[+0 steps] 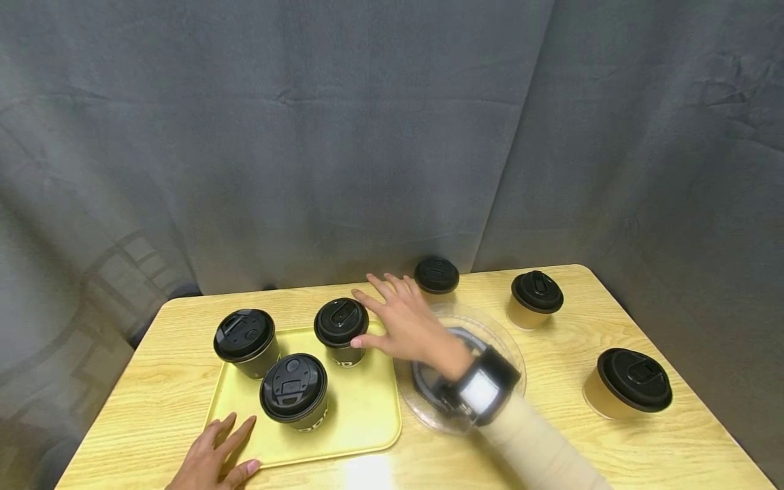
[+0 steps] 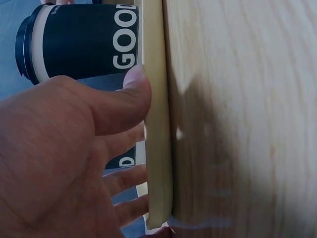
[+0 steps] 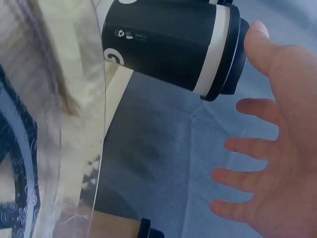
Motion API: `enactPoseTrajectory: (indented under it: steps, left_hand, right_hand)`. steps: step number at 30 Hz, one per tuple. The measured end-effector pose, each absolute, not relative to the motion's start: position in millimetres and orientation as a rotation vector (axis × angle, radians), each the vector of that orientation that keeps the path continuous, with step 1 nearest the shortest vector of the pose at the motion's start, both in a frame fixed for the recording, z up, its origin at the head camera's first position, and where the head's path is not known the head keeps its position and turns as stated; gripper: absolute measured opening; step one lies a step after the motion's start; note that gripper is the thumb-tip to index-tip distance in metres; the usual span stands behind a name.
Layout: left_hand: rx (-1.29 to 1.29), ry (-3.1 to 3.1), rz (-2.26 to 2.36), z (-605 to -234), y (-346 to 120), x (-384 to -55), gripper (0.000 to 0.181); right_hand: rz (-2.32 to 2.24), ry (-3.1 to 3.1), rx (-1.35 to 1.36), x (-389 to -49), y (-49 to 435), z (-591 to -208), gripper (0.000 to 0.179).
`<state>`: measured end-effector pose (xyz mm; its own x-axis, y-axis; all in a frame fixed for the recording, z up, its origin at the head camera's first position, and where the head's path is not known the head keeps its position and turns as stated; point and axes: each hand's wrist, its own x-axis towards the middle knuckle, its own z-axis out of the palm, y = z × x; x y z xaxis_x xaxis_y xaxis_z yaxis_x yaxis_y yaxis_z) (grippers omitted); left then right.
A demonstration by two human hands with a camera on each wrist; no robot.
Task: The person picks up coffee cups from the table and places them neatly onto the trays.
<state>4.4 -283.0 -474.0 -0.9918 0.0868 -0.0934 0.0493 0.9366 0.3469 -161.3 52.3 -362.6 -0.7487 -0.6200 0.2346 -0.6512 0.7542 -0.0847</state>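
Three dark paper cups with black lids stand on a yellow tray (image 1: 361, 422) in the head view. These are the back left cup (image 1: 246, 335), the front cup (image 1: 294, 386) and the back right cup (image 1: 341, 322). My right hand (image 1: 409, 325) reaches over the tray's right side with spread fingers, its thumb at the back right cup's lid. The right wrist view shows the thumb tip against that lid (image 3: 235, 54), the other fingers extended beside it. My left hand (image 1: 211, 457) lies at the tray's front left corner, thumb on the rim (image 2: 156, 148).
Beneath my right forearm sits a round clear plastic piece (image 1: 514, 347) with a dark ring inside. Tan cups with black lids stand at the back (image 1: 437, 275), back right (image 1: 536, 299) and right (image 1: 627, 383) of the wooden table (image 1: 141, 408). Grey curtains (image 1: 306, 136) hang behind.
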Motion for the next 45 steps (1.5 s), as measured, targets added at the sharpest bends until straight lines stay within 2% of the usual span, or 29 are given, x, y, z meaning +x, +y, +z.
enactPoseTrajectory:
  steps: [24, 45]
  left_hand:
    - [0.139, 3.023, 0.52, -476.1, -284.7, 6.4, 0.067]
    - [0.084, 2.922, 0.532, -467.9, -282.1, 3.7, 0.071]
  right_hand:
    - [0.281, -2.796, 0.916, -175.8, 71.3, -361.6, 0.08]
    - [0.26, -2.833, 0.823, -192.3, 83.1, -365.2, 0.069]
